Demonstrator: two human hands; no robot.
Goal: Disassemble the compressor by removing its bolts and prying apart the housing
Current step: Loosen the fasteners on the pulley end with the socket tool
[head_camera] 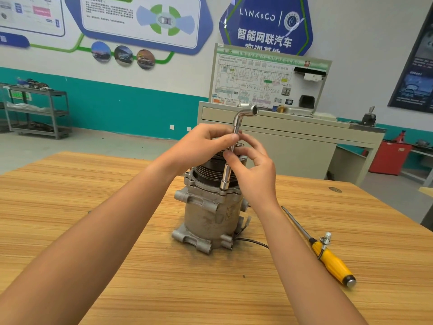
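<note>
Atop the table (pixel 98 184), left fingers (pixel 226 137) and right fingers (pixel 232 157) pinch the wrench (pixel 226 177) seated on the compressor (pixel 209 218).

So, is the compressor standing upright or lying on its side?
Upright: the compressor stands on its end on the wooden table, pulley on top, socket wrench planted on its upper flange.

Wooden desk (pixel 93 184), striped grain. Past its far-left corner: grey metal shelf cart (pixel 37 109). Past far edge, right: beige cabinet (pixel 281 137) w/ wiring-diagram board (pixel 257 83), red box (pixel 393 158).
</note>
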